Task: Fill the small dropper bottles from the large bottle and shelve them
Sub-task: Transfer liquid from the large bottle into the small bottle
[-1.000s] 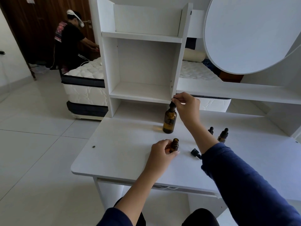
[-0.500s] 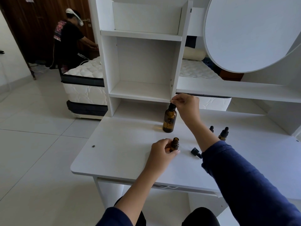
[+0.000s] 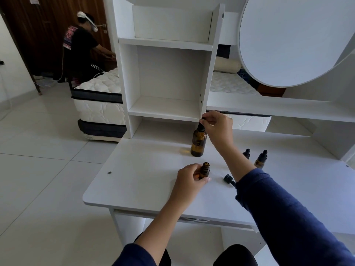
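Observation:
The large amber bottle [image 3: 198,144] stands upright on the white desk [image 3: 146,181] below the shelf unit. My right hand [image 3: 218,127] pinches the black dropper cap [image 3: 201,124] at its neck. My left hand [image 3: 189,178] grips a small amber bottle [image 3: 204,170], uncapped and upright on the desk. Its loose black dropper cap [image 3: 229,179] lies on its side just to the right. Two capped small dropper bottles [image 3: 260,159] stand behind my right forearm, one [image 3: 246,153] partly hidden.
The white shelf unit [image 3: 165,108] rises at the back of the desk, with a long side shelf [image 3: 278,107] to the right. A round white panel [image 3: 294,39] hangs upper right. A bed and another person are beyond on the left.
My right hand has stayed at the large bottle's cap with only a slight shift of the fingers. The left hand keeps its hold on the small bottle.

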The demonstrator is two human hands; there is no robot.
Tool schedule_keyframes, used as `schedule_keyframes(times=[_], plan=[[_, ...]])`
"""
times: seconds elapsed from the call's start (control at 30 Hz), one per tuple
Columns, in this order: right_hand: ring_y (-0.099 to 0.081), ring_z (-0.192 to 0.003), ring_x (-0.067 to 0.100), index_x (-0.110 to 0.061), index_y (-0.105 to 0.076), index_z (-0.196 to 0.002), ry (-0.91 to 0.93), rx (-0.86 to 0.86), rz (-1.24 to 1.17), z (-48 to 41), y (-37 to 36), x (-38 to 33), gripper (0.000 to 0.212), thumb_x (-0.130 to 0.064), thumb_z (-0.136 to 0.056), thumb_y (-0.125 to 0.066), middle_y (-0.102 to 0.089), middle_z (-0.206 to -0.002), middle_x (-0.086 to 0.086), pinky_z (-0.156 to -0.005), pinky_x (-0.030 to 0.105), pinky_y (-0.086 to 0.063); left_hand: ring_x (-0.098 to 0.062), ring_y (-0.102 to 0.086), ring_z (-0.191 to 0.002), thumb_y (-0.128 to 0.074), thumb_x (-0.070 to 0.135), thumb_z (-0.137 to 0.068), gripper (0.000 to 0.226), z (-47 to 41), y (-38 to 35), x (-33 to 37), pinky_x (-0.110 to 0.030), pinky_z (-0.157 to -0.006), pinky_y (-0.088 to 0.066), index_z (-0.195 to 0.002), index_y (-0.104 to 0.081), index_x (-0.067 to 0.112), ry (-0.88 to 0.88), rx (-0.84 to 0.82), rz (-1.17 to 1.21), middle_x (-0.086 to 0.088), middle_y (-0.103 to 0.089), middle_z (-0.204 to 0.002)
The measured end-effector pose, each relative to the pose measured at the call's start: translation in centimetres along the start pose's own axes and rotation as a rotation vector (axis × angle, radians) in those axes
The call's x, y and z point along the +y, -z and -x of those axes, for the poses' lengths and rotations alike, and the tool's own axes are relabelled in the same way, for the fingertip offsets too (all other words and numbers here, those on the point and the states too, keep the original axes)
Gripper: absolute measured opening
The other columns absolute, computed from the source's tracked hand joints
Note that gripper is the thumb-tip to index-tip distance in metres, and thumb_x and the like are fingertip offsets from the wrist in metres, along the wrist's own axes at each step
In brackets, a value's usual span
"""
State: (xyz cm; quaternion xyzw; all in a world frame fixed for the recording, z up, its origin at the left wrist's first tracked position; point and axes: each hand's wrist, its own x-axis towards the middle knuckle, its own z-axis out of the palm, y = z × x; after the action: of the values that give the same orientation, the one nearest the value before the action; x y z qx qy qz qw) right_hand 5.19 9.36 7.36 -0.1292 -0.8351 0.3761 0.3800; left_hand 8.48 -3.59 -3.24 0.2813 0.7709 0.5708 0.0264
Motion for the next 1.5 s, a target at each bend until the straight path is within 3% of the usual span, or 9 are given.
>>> schedule_keyframes(times=[0.17,0.27,0.63,0.87,1.03,1.23,1.5], plan=[[-0.063,-0.078,0.013,-0.006,-0.068,-0.094,-0.022,-0.009,0.003,-0.1,0.0,-0.1,0.013,-0.007,-0.081,-0.067,-0.068,-0.086,0.005,-0.078,0.02,-0.05,-0.009,-0.066,-0.093,-0.075,0.02,-0.076,0.037,0.0,0.0,-0.1,-0.016,-0.086,-0.051,-0.11,-0.064,0.008,0.009,-0.009,-0.008,-0.003,-0.07,-0.105],[-0.064,-0.077,0.012,-0.007,-0.068,-0.092,-0.017,0.019,-0.011,-0.4,0.2,-0.6,0.011,-0.007,-0.081,-0.066,-0.067,-0.082,0.002,-0.079,0.021,-0.052,-0.008,-0.065,-0.093,-0.074,0.02,-0.077,0.036,0.0,0.1,-0.1,-0.004,-0.079,-0.047,-0.11,-0.064,0.008,0.01,-0.014,-0.014,-0.002,-0.069,-0.104],[-0.062,-0.076,0.004,-0.006,-0.068,-0.094,0.111,0.134,-0.096,-2.3,3.4,-4.7,0.013,-0.007,-0.082,-0.064,-0.068,-0.085,0.0,-0.069,-0.001,-0.044,-0.01,-0.066,-0.089,-0.073,0.012,-0.077,0.029,-0.1,0.0,-0.1,-0.005,-0.076,-0.046,-0.104,-0.066,0.006,0.031,-0.015,0.015,-0.006,-0.07,-0.1],[-0.061,-0.071,-0.012,-0.008,-0.068,-0.091,0.182,0.229,-0.174,-0.9,5.7,-6.2,0.009,-0.008,-0.082,-0.065,-0.067,-0.078,-0.004,-0.072,0.007,-0.05,-0.011,-0.066,-0.09,-0.073,0.012,-0.077,0.028,0.0,0.0,0.1,-0.005,-0.076,-0.047,-0.104,-0.065,0.008,0.035,-0.018,0.03,-0.006,-0.07,-0.1],[-0.063,-0.074,-0.001,-0.007,-0.067,-0.091,0.145,0.221,-0.19,1.4,6.4,-5.2,0.009,-0.008,-0.082,-0.065,-0.068,-0.081,0.0,-0.067,0.006,-0.049,-0.01,-0.065,-0.089,-0.073,0.013,-0.078,0.029,0.1,0.0,0.2,-0.004,-0.075,-0.047,-0.105,-0.065,0.007,0.029,-0.02,0.023,-0.004,-0.07,-0.099],[-0.064,-0.071,0.003,-0.008,-0.068,-0.088,0.108,0.214,-0.184,3.9,6.2,-3.6,0.007,-0.009,-0.081,-0.066,-0.068,-0.078,-0.002,-0.068,0.013,-0.053,-0.014,-0.067,-0.09,-0.074,0.013,-0.076,0.028,0.1,0.0,0.2,-0.016,-0.082,-0.049,-0.102,-0.066,0.005,0.024,-0.012,0.022,-0.007,-0.071,-0.097],[-0.064,-0.073,0.004,-0.009,-0.067,-0.086,0.063,0.201,-0.205,5.2,6.1,-2.8,0.006,-0.007,-0.081,-0.065,-0.067,-0.076,-0.002,-0.066,0.013,-0.052,-0.014,-0.067,-0.088,-0.074,0.011,-0.076,0.029,0.2,0.0,0.2,-0.02,-0.084,-0.051,-0.103,-0.065,0.005,0.006,-0.011,0.021,-0.007,-0.071,-0.097]])
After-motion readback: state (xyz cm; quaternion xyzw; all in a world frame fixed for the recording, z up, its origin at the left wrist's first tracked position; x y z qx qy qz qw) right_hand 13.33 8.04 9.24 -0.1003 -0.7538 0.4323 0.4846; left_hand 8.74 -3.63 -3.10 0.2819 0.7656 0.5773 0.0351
